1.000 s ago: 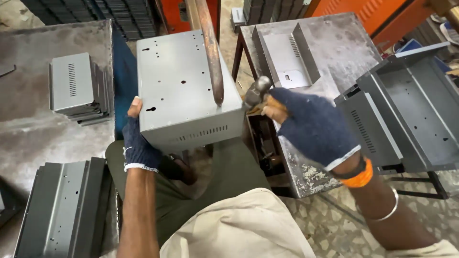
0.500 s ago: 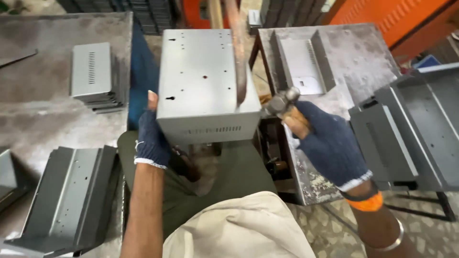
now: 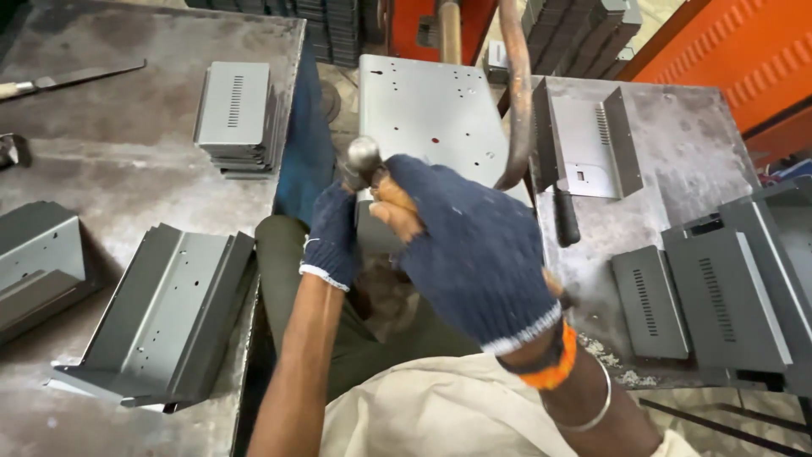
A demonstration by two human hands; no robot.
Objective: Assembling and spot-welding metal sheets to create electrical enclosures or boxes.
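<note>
Gripping a hammer [image 3: 365, 159], the right hand [image 3: 474, 254] fills the near centre of the view in a dark knit glove, its grip closed round the wooden handle just below the rounded steel head. The handle's long axis runs from that grip up and to the left, so the head sits above the near left edge of the box [image 3: 431, 127]. Beside it, the gloved left hand [image 3: 331, 241] is closed on the box's near left corner, steadying it; this hand is the nearer of the two to the metal. The grey sheet-metal box lies directly beyond both hands, between two surfaces, its flat punched face upward. Bent panels [image 3: 161, 317] rest on the left surface [image 3: 127, 169]; vented covers [image 3: 651, 300] lie on the right surface [image 3: 677, 161]. Farther off, a curved bar [image 3: 518, 93] crosses the box's right side.
</note>
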